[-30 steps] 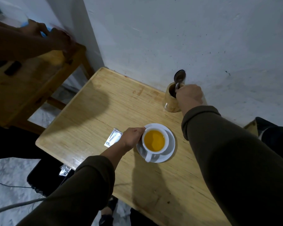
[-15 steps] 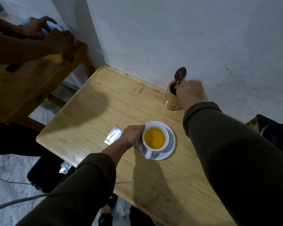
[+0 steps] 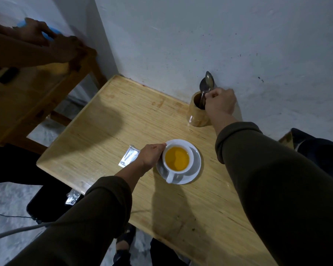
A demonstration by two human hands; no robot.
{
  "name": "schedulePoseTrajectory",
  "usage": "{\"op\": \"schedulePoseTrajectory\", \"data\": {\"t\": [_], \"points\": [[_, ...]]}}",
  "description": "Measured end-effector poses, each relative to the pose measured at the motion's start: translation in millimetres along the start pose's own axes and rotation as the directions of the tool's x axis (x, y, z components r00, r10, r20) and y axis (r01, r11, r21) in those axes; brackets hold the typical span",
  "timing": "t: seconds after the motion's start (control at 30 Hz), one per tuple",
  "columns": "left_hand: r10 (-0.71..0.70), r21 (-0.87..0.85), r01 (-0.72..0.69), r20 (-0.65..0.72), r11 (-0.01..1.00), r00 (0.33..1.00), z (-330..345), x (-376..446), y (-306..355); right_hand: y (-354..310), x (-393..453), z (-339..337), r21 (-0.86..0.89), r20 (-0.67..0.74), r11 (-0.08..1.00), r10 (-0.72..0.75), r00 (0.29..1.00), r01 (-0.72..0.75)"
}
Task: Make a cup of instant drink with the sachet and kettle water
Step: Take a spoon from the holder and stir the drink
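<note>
We held the white cup (image 3: 178, 160) of orange drink steady, our left hand (image 3: 150, 156) curled round its side as it stood on its saucer (image 3: 196, 163) mid-worktop (image 3: 108, 120). Our right hand (image 3: 220, 101) pinched a spoon (image 3: 208, 83) standing in the wooden holder (image 3: 195, 116) by the wall. The torn sachet (image 3: 128, 158) lay just left of our left hand.

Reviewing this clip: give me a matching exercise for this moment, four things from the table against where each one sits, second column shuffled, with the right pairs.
Things
1. cup
2. sachet
3. spoon
4. saucer

Places
A. standing in the wooden holder, pinched by the right hand
B. flat on the table, just left of the left hand
C. under the cup
D. on the saucer, full of orange drink

Pairs: 1-D, 2-B, 3-A, 4-C
</note>
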State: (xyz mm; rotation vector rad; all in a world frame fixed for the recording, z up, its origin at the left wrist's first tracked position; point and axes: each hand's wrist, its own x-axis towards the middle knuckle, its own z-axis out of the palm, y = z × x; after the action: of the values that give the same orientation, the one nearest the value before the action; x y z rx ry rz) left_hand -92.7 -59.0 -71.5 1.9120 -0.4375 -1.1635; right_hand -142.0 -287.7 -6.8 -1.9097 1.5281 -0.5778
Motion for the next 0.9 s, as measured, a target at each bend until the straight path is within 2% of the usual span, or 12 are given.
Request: {"op": "schedulePoseTrajectory", "data": {"t": [0.2, 0.37, 0.53, 0.67, 0.77, 0.9], "points": [[0.019, -0.017, -0.021, -0.07, 1.0, 0.997, 3, -4, 2, -21, -18, -30, 0.101, -0.061, 0.978, -0.175, 0.983, 0.18], [0.009, 0.017, -0.007, -0.126, 1.0, 0.992, 8, -14, 7, -21, -52, -49, 0.071, 0.021, 0.971, -0.231, 0.973, 0.229], [-0.004, 0.09, 0.013, -0.099, 0.996, 0.995, 4, -22, 9, -21, -80, -67, 0.085, -0.051, 0.952, -0.289, 0.956, 0.292], [0.001, 0.072, 0.003, -0.048, 0.997, 0.999, -1, -34, 5, -23, -98, -83, 0.082, -0.058, 0.947, -0.308, 0.95, 0.312], [0.011, 0.146, -0.011, -0.002, 0.989, 1.0, -3, -44, 0, -17, -117, -88, 0.016, 0.022, 0.951, -0.31, 0.95, 0.31], [0.075, 0.298, -0.088, 0.057, 0.95, 0.996, -3, -62, 0, -1, -148, -88, -0.16, 0.222, 0.933, -0.285, 0.933, 0.323]]}}
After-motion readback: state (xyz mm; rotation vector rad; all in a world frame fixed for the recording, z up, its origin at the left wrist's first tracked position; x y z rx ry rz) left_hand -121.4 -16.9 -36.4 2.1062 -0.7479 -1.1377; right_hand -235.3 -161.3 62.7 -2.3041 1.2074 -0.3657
